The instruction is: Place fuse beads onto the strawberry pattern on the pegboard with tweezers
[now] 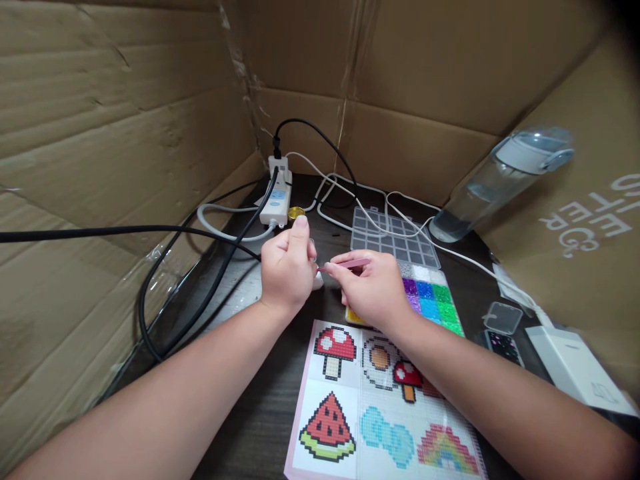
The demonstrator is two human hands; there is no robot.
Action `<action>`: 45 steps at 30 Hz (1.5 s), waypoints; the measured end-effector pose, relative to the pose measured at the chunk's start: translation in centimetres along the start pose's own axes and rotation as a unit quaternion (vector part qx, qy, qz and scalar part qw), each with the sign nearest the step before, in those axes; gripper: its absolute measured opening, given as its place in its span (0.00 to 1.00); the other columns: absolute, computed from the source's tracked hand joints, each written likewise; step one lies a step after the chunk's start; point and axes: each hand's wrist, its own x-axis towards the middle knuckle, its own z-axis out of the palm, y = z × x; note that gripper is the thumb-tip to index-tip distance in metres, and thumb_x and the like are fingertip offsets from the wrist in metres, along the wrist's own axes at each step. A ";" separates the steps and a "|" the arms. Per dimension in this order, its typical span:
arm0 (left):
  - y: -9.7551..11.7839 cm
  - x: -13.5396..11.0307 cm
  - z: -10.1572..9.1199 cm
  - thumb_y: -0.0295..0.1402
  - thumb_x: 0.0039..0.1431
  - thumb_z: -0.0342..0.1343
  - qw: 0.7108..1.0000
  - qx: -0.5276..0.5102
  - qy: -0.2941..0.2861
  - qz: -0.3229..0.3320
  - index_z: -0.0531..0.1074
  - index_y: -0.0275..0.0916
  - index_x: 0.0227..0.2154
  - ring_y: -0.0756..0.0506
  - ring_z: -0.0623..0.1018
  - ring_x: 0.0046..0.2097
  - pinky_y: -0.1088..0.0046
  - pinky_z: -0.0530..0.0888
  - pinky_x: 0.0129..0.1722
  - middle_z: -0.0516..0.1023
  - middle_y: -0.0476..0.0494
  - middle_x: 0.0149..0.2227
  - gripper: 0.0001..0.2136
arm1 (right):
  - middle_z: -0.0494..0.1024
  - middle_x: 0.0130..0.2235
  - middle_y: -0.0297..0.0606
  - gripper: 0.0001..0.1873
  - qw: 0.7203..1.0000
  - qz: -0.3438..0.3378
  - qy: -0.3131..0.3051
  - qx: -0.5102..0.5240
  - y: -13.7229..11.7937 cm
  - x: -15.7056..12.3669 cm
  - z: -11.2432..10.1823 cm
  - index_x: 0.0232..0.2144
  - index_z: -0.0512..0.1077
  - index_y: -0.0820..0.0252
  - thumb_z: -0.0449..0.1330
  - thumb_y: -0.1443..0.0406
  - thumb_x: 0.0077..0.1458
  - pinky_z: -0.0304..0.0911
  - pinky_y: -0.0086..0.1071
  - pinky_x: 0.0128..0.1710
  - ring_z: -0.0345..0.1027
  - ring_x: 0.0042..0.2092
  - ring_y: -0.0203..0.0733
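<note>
My left hand is closed with the thumb on top. A small whitish thing shows at its fingertips, too hidden to name. Close beside it, my right hand pinches pink tweezers, whose tip points at the left hand's fingers. Behind and under the right hand lies a compartment box of coloured beads, partly covered. Nearer to me is a pattern sheet with pixel pictures of a mushroom, an egg, a watermelon slice, a bow and a rainbow. A small bead mushroom lies on it.
Cardboard walls surround the dark table. A power strip with black and white cables stands at the back left, near a yellow round item. A clear gridded lid, water bottle, small bead case and white block are rightward.
</note>
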 end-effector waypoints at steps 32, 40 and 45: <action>-0.7 -0.5 0.2 0.47 0.63 0.53 0.986 0.121 -0.014 0.115 0.61 0.41 0.13 0.54 0.60 0.15 0.73 0.58 0.16 0.58 0.53 0.12 0.25 | 0.85 0.35 0.41 0.05 0.998 -0.049 -0.017 -0.031 2.6 -10.5 -10.1 0.29 0.83 0.54 0.67 0.68 0.51 0.68 0.26 0.13 0.74 0.20 0.37; -0.8 -0.5 0.5 0.47 0.63 0.52 0.981 0.143 -0.013 0.129 0.60 0.41 0.13 0.54 0.60 0.15 0.73 0.58 0.16 0.58 0.54 0.11 0.26 | 0.85 0.33 0.37 0.07 0.992 -0.058 -0.103 -0.054 2.0 -9.5 -8.4 0.29 0.83 0.52 0.66 0.69 0.51 0.78 0.32 0.34 0.81 0.33 0.44; -0.7 -0.7 0.5 0.47 0.63 0.53 0.985 0.127 -0.025 0.110 0.60 0.41 0.13 0.54 0.60 0.14 0.72 0.56 0.14 0.58 0.54 0.12 0.25 | 0.85 0.33 0.35 0.07 0.991 -0.062 -0.107 -0.055 2.5 -9.6 -8.3 0.30 0.83 0.52 0.66 0.69 0.52 0.78 0.30 0.35 0.81 0.34 0.42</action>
